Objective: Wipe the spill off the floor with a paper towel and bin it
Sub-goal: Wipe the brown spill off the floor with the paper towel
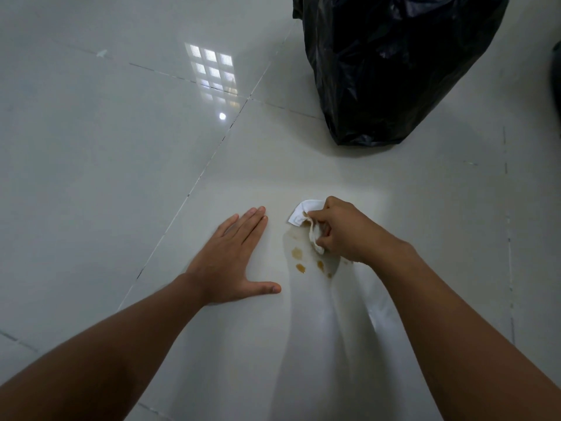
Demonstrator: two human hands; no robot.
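A brownish spill (306, 259) lies on the glossy white tile floor as a thin wet film with a few amber drops. My right hand (346, 230) is closed on a crumpled white paper towel (305, 215), pressed to the floor at the spill's upper edge; the towel shows a brown stain near my fingers. My left hand (233, 256) rests flat on the floor just left of the spill, fingers together, thumb spread, holding nothing. A black bin bag (391, 65) stands on the floor beyond the spill, up and to the right.
Tile grout lines (194, 183) run diagonally across the floor left of my hands. A window's reflection (214, 71) shines on the tiles at the upper middle. A dark object (557, 77) shows at the right edge.
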